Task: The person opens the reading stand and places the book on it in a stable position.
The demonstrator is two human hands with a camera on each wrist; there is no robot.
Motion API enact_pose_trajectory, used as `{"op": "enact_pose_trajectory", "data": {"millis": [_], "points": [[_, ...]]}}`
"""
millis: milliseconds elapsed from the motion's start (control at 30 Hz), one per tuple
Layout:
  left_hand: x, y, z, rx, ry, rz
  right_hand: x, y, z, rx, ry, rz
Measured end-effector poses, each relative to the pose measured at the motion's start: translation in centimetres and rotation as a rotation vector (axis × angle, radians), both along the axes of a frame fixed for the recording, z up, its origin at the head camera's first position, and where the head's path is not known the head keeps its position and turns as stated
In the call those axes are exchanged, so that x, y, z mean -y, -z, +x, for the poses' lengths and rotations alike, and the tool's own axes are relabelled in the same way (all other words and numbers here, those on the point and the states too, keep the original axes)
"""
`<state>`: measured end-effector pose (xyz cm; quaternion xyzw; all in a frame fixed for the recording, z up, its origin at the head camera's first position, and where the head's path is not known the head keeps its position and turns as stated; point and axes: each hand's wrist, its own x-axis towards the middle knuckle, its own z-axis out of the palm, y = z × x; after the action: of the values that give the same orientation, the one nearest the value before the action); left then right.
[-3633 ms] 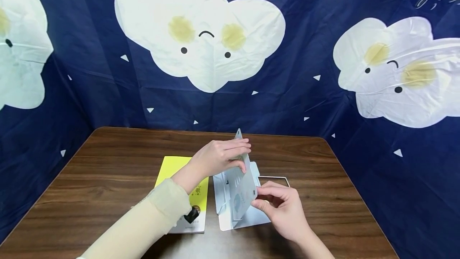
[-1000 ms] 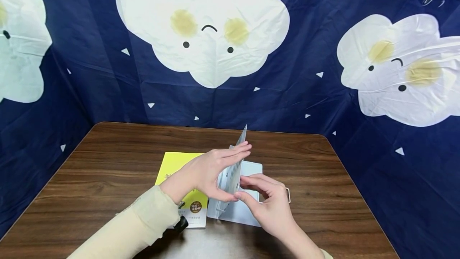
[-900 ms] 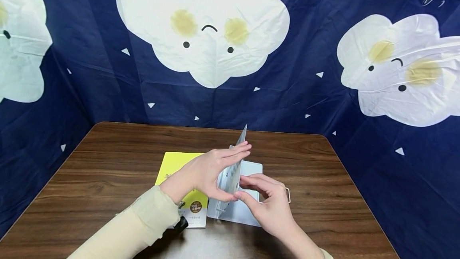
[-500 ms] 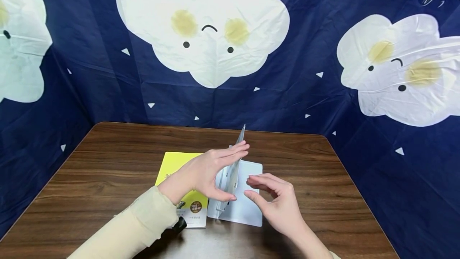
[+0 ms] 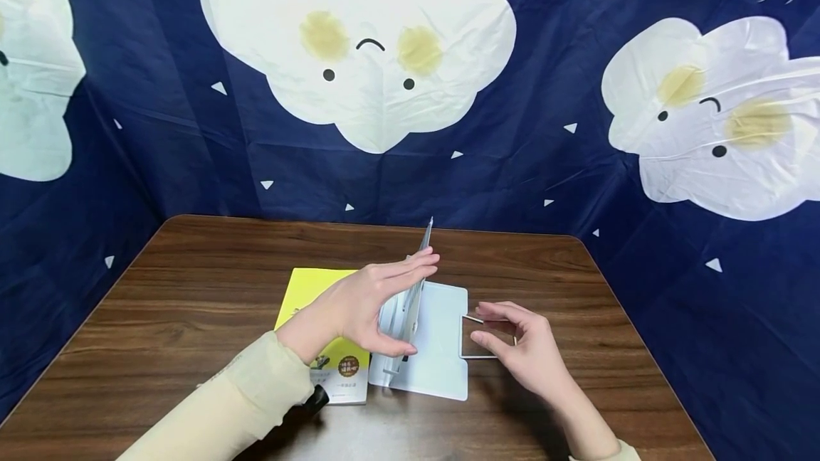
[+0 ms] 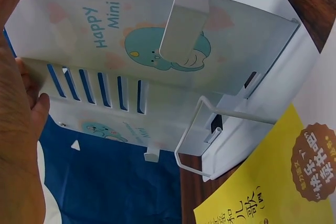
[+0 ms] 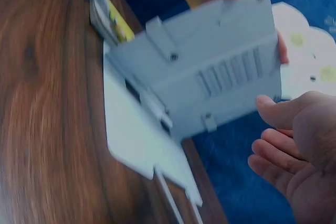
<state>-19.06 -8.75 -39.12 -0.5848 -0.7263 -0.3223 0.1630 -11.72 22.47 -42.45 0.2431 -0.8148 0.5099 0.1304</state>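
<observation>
A light blue metal book stand (image 5: 442, 340) lies with its base on the table and its slotted panel (image 6: 168, 93) raised nearly upright. A cartoon dinosaur and "Happy Mini" are printed on the panel. My left hand (image 5: 359, 308) holds the panel across its width, fingers at the far edge and thumb at the near edge. To the right, my right hand (image 5: 528, 347) hovers with loosely bent fingers, holding nothing. It overlaps the white wire leg (image 5: 480, 357) that sticks out from the base. In the right wrist view the panel's back shows small clips (image 7: 160, 38) and screws.
A yellow-and-white book (image 5: 314, 287) lies left of the stand, partly under my left forearm. The brown wooden table (image 5: 211, 290) ends at a dark blue curtain (image 5: 173, 126) with white clouds. A black strap piece (image 5: 317, 399) is at my left wrist.
My right hand has let go of the panel's near edge and moved right, toward the wire leg. The panel has tilted slightly left, with my left hand still holding it.
</observation>
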Motion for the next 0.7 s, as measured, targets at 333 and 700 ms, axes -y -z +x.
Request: {"op": "enact_pose_trajectory", "data": {"millis": [333, 700], "points": [[0.0, 0.1, -0.1, -0.01, -0.003, 0.002, -3.3, 2.6, -1.6, 0.106, 0.013, 0.095], [0.0, 0.2, 0.0, -0.015, -0.016, 0.001, -6.1, 4.4, -2.5, 0.103, 0.073, 0.23]]}}
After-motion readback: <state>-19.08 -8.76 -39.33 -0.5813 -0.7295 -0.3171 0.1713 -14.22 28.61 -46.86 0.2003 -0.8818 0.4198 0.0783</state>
